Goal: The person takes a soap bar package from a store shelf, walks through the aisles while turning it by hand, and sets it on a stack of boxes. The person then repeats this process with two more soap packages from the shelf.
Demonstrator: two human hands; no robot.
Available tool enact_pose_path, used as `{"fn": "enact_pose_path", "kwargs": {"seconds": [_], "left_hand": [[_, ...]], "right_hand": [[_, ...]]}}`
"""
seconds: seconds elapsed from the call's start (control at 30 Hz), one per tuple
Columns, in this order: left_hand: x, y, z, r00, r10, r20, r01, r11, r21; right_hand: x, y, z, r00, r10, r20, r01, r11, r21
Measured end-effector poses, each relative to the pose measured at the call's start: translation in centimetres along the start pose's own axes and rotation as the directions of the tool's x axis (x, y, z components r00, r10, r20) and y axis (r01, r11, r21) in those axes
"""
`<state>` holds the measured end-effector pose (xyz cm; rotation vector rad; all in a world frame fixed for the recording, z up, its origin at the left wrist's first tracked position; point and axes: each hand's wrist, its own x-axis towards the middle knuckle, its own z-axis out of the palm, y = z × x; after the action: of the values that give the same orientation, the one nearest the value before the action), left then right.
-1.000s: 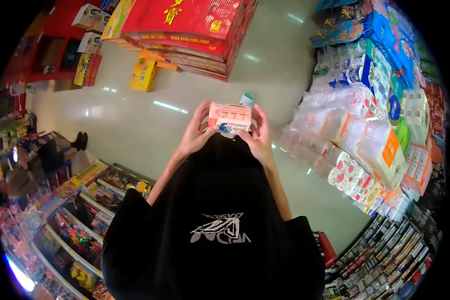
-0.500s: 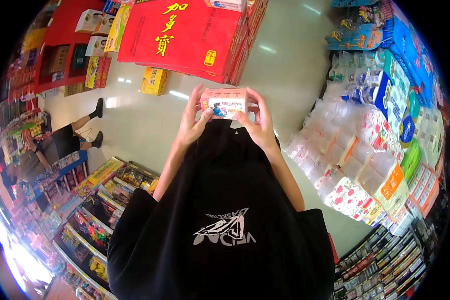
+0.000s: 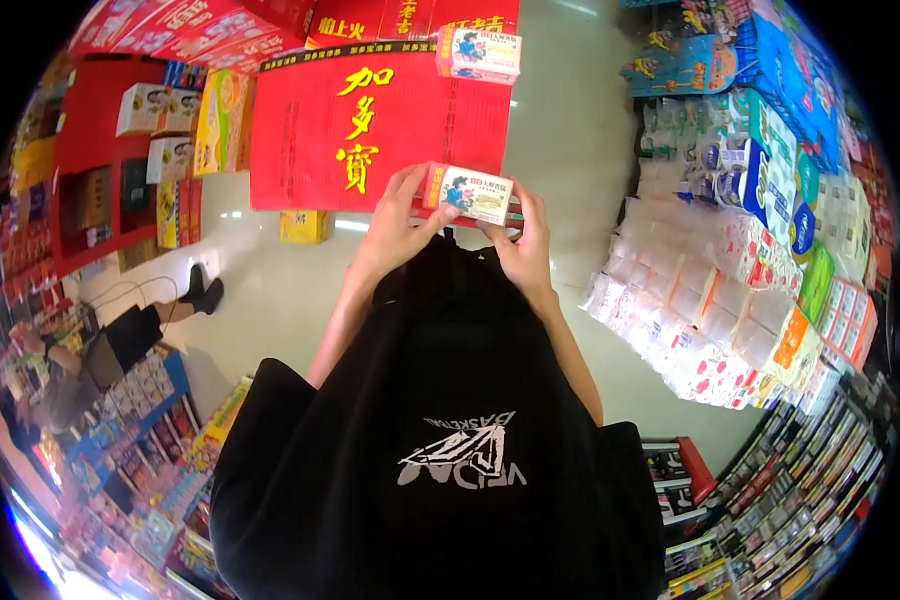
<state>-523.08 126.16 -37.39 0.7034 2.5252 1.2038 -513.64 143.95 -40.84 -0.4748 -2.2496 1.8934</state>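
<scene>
Between both my hands is a small pink-and-white box (image 3: 477,194) with a blue figure and Chinese print on its face. My left hand (image 3: 402,228) grips its left end, thumb on the front. At the right end, my right hand (image 3: 520,240) closes round it with the thumb along the lower edge. A matching box (image 3: 482,54) lies on top of the large red carton (image 3: 300,140) with yellow characters, just beyond my hands. The box I hold overlaps the carton's near edge in view; whether they touch I cannot tell.
More red cartons (image 3: 210,35) stand behind. A yellow box (image 3: 303,226) sits on the floor by the carton. Plastic-wrapped tissue packs (image 3: 690,300) fill the right side. Shelves of small goods (image 3: 160,430) line the lower left, where another person (image 3: 120,345) is.
My view has shifted forward, showing more red cartons and the whole matching box. The held box has moved slightly right, still in both hands, its printed face turned more toward me.
</scene>
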Motion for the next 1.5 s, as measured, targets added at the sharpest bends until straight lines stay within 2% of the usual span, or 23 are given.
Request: {"fn": "enact_pose_path", "kwargs": {"seconds": [0.07,0.1,0.17,0.23,0.43,0.47,0.57,0.7,0.8,0.9,0.93,1.0,1.1,1.23,1.43,1.5], "left_hand": [[1.1,-1.4,-0.3,0.998,0.035,0.053,-0.032,0.998,-0.06],[1.4,-2.0,-0.6,0.996,0.042,0.08,-0.034,0.995,-0.088],[2.4,-1.6,-1.4,0.981,-0.104,0.167,0.137,0.969,-0.206],[3.0,-1.7,-1.6,0.987,-0.058,0.148,0.075,0.991,-0.112],[6.3,-3.1,-1.0,0.987,0.134,0.088,-0.119,0.981,-0.156],[6.6,-3.3,-1.0,0.991,0.111,0.079,-0.095,0.978,-0.185],[7.9,-2.0,-2.1,0.971,-0.08,0.225,0.125,0.973,-0.193],[8.9,-2.5,-2.7,0.966,0.006,0.257,0.062,0.966,-0.253],[9.5,-2.5,-2.7,0.959,-0.026,0.283,0.092,0.97,-0.225],[9.6,-2.4,-2.9,0.95,-0.042,0.309,0.121,0.963,-0.242],[9.6,-2.4,-3.0,0.948,-0.043,0.316,0.126,0.96,-0.25],[9.6,-2.6,-3.0,0.957,-0.019,0.291,0.099,0.959,-0.264],[9.6,-3.1,-2.7,0.97,0.006,0.245,0.055,0.968,-0.243],[10.1,-3.5,-2.0,0.987,0.046,0.154,-0.021,0.987,-0.158],[11.0,-4.1,-1.4,0.997,0.054,0.049,-0.047,0.991,-0.124],[11.4,-3.9,-1.6,0.998,0.03,0.064,-0.022,0.992,-0.122]], "right_hand": [[0.5,1.0,0.7,0.993,-0.093,-0.072,0.086,0.991,-0.098],[0.8,1.2,1.0,0.991,-0.092,-0.096,0.08,0.989,-0.121],[0.7,0.9,1.6,0.988,-0.075,-0.135,0.055,0.987,-0.152],[1.1,-0.2,2.3,0.985,-0.041,-0.167,0.027,0.996,-0.081],[3.2,-0.1,1.2,0.987,-0.015,-0.16,0.001,0.996,-0.089],[3.7,-0.1,0.9,0.992,0.007,-0.13,-0.009,1.0,-0.016],[4.7,-0.5,0.7,0.977,0.074,-0.199,-0.063,0.996,0.062],[6.1,-0.1,0.8,0.963,0.164,-0.212,-0.141,0.983,0.118],[6.9,0.3,0.6,0.961,0.187,-0.204,-0.154,0.974,0.168],[7.0,0.2,0.3,0.968,0.188,-0.164,-0.167,0.977,0.133],[6.9,0.2,0.2,0.977,0.14,-0.162,-0.125,0.987,0.098],[6.9,0.0,0.2,0.988,0.039,-0.152,-0.035,0.999,0.027],[7.2,-0.4,0.7,0.989,-0.017,-0.149,0.013,0.999,-0.033],[8.1,0.4,1.2,0.988,-0.027,-0.152,0.015,0.997,-0.082],[9.4,-0.2,1.3,0.987,-0.02,-0.16,0.012,0.999,-0.049],[10.0,-0.3,0.9,0.989,-0.016,-0.144,0.009,0.999,-0.052]]}}
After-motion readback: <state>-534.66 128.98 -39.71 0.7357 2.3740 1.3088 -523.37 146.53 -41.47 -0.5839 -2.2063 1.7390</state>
